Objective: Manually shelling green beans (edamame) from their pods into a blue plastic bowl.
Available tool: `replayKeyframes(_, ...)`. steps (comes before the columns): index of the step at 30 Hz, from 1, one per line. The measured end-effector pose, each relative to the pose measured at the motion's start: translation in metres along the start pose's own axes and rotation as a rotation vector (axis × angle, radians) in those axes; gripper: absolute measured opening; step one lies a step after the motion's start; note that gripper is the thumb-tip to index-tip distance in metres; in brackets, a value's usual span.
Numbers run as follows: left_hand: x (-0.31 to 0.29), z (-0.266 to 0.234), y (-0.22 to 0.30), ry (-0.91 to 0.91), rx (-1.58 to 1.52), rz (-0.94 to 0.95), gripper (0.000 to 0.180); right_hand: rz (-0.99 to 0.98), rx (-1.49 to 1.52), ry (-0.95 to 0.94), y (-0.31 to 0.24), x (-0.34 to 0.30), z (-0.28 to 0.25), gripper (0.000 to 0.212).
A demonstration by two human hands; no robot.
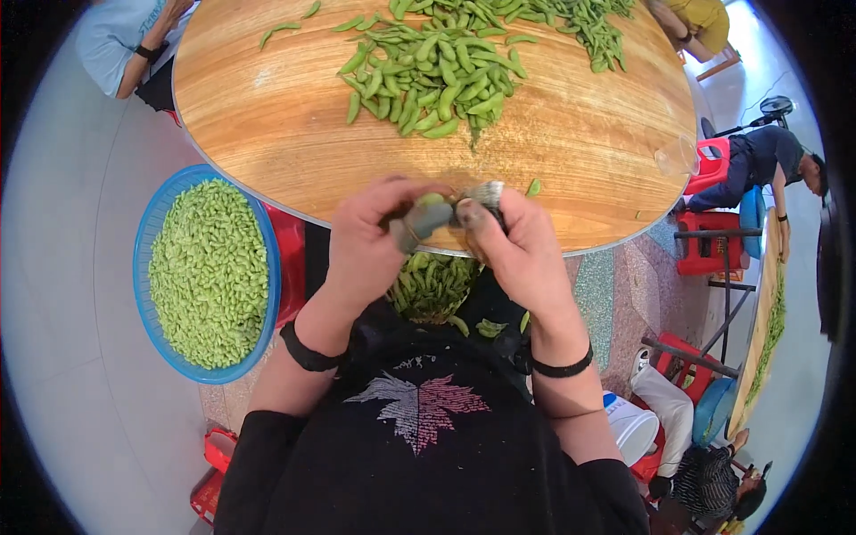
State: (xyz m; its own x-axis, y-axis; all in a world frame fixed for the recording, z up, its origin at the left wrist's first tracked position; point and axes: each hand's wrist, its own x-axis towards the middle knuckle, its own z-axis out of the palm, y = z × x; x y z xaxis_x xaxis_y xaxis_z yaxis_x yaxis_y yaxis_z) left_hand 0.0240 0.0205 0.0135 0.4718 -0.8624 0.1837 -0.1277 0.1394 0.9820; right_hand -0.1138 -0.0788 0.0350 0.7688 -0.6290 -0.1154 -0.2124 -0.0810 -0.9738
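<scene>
Over the near edge of the wooden table, my two hands meet close together. My left hand is closed, with a bit of green soybean pod showing at its fingertips. A grey covering wraps its thumb. My right hand is pinched shut beside it, a pale wrapping on its fingers; what it grips is blurred and hidden. Ahead lies a heap of green pods. Below my hands, dull green pods or empty hulls fill a container between my legs.
A blue basket full of shelled beans stands at my left on a red stool. A clear cup sits near the table's right edge. Other people sit around this table and at another table on the right. A white bucket stands lower right.
</scene>
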Motion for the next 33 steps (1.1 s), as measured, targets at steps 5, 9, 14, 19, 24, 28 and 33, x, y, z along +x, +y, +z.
replayKeyframes(5, 0.005, 0.012, -0.007, 0.066, -0.500, -0.207, 0.015, 0.076, 0.326, -0.096, 0.003, -0.007, -0.008, 0.018)
replayKeyframes(9, 0.007, 0.015, -0.007, 0.002, -0.672, -0.251, 0.014, 0.061, 0.226, -0.076, 0.005, -0.004, -0.014, 0.021)
replayKeyframes(14, 0.006, 0.023, -0.009, 0.058, -0.511, -0.244, 0.014, 0.163, 0.510, -0.217, 0.003, -0.008, -0.014, 0.021)
replayKeyframes(19, 0.003, 0.026, -0.009, 0.106, -0.350, -0.165, 0.012, 0.201, 0.514, -0.315, 0.008, -0.007, -0.020, 0.020)
replayKeyframes(24, 0.002, 0.024, -0.016, 0.087, -0.009, -0.128, 0.016, 0.184, 0.450, -0.255, 0.010, -0.006, -0.019, 0.017)
replayKeyframes(28, 0.006, 0.022, -0.013, -0.034, -0.425, -0.146, 0.010, 0.282, 0.629, -0.237, 0.008, -0.008, -0.015, 0.015)
replayKeyframes(33, 0.009, 0.017, -0.008, -0.199, -0.584, -0.264, 0.010, 0.403, 0.839, -0.232, 0.012, -0.010, -0.015, 0.012)
